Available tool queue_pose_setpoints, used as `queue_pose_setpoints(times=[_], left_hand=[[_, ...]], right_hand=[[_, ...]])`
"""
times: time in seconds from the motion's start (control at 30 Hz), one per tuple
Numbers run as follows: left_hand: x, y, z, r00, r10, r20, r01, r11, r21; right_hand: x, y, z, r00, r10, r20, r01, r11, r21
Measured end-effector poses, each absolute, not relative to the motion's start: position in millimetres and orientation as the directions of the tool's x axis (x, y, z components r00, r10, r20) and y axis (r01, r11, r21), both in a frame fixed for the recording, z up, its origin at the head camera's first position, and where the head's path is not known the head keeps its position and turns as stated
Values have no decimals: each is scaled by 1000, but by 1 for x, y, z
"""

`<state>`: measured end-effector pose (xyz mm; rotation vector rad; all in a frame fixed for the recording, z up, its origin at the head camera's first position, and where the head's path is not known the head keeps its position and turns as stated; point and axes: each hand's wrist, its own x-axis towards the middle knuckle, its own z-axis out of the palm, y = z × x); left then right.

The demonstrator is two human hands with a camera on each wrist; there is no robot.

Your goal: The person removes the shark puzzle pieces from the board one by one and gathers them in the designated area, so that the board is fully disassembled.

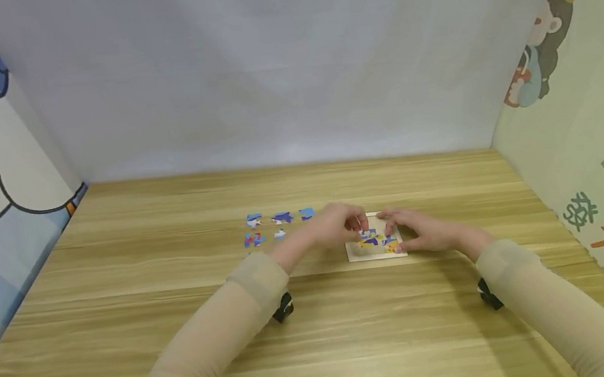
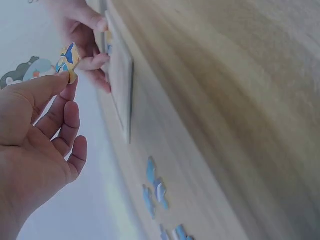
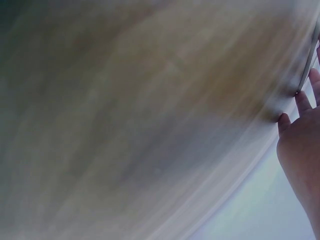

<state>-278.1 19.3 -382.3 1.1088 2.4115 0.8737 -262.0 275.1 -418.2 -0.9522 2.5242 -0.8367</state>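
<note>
My left hand [image 1: 336,226] pinches a blue, yellow and white jigsaw piece [image 2: 69,59] between thumb and index finger, its other fingers loosely bent. In the head view this piece is over a small puzzle tray [image 1: 375,257] with a pale rim; in the left wrist view it shows raised above the tray. My right hand [image 1: 426,231] rests at the tray's right side, fingers spread over the rim. Near its thumb, a yellow and blue piece [image 1: 391,245] lies in the tray's lower right corner. The right wrist view catches only part of this hand [image 3: 305,135] at the tray's edge.
Several loose jigsaw pieces lie left of the tray, among them a dark blue one [image 1: 283,218] and a red and blue one [image 1: 254,240]. My left forearm partly covers that group. A pale curtain [image 1: 274,87] closes off the back of the wooden table [image 1: 363,350].
</note>
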Motion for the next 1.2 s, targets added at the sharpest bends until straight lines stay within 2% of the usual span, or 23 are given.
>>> queue_pose_setpoints(times=[0.53, 0.77, 0.93, 1.2], left_hand=[[-276, -29, -347, -656, 754, -28, 565, 516, 644], [-269, -53, -336, -674, 737, -51, 509, 513, 691], [-270, -76, -338, -685, 727, -53, 490, 513, 705], [-272, -107, -361, -692, 718, -74, 448, 507, 736]], right_hand=[[-263, 276, -420, -734, -675, -80, -502, 618, -606], [-261, 275, -419, -731, -677, -84, -501, 616, -608], [-262, 274, -420, -725, -685, -75, -507, 604, -615], [-263, 274, -421, -727, -682, -82, -501, 608, -616]])
